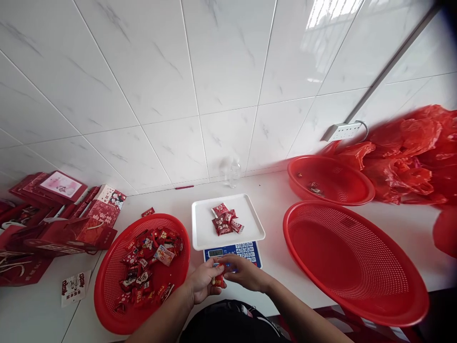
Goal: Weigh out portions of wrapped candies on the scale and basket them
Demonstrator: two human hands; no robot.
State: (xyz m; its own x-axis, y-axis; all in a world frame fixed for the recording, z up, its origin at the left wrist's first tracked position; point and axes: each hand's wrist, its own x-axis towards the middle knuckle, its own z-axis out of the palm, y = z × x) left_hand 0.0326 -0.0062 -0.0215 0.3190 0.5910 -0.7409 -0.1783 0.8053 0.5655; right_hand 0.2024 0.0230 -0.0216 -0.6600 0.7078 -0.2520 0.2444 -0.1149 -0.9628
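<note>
My left hand [205,282] is closed around a small red-wrapped candy [218,279], close to my body at the table's front. My right hand [246,273] reaches over from the right, fingers curved and apart, with its fingertips at the candy's upper end; whether they touch it I cannot tell. Just beyond both hands sits a blue digital scale [255,252] topped with a white tray [200,214]. Several red wrapped candies [225,222] lie in a small pile on that tray. Left of my hands, a red basket [103,281] holds many mixed wrapped candies and snacks [143,276].
To the right stand a large red basket [321,252] and a smaller one [335,166] with a few pieces inside. Red plastic bags [403,152] lie beyond, near a power strip [342,131]. Red gift boxes [96,219] crowd the left; a clear bottle [234,172] stands by the wall.
</note>
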